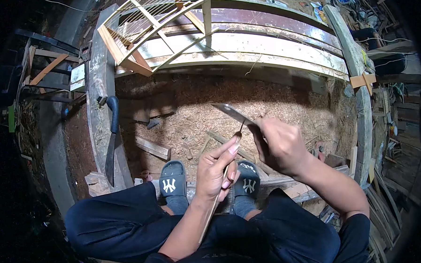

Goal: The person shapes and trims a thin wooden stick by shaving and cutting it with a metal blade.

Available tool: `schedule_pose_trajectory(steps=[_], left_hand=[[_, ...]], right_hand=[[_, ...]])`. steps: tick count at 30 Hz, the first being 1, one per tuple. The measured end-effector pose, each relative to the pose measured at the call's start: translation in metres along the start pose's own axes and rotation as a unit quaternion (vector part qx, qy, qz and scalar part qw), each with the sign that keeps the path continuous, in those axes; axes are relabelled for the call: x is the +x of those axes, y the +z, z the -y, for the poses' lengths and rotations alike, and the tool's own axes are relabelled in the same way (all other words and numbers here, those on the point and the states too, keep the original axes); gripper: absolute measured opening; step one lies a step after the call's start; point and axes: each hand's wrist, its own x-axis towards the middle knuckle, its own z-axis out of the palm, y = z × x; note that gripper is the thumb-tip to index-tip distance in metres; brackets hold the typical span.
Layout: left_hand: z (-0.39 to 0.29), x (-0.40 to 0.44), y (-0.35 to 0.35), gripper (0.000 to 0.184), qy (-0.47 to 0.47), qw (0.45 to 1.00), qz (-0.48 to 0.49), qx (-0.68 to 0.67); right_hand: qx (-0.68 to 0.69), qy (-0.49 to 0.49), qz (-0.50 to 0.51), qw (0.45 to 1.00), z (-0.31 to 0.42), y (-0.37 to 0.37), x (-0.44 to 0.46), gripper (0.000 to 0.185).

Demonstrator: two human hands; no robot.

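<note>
My left hand (217,168) is closed around a thin wooden stick (208,222). The lower part of the stick runs down along my forearm, and its upper tip shows just above my thumb. A knife (234,113) is gripped in my right hand (282,141), its blade reaching out to the upper left. The blade lies close to the stick's tip; I cannot tell whether they touch. My fingers hide most of the knife's handle.
A slatted wooden frame (156,26) rests on the pale plank bench (272,48) ahead. On the left beam (100,84) lies a dark-handled long blade (110,157). Shavings (195,115) and a wood block (153,148) cover the ground near my slippers (172,170).
</note>
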Motion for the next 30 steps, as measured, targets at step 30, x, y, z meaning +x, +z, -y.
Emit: schedule_pose_trajectory(steps=[30], left_hand=[[-0.004, -0.005, -0.001, 0.038, 0.010, 0.996, 0.068, 0.052]], right_hand=[[0.249, 0.185, -0.022, 0.950, 0.009, -0.024, 0.012, 0.064]])
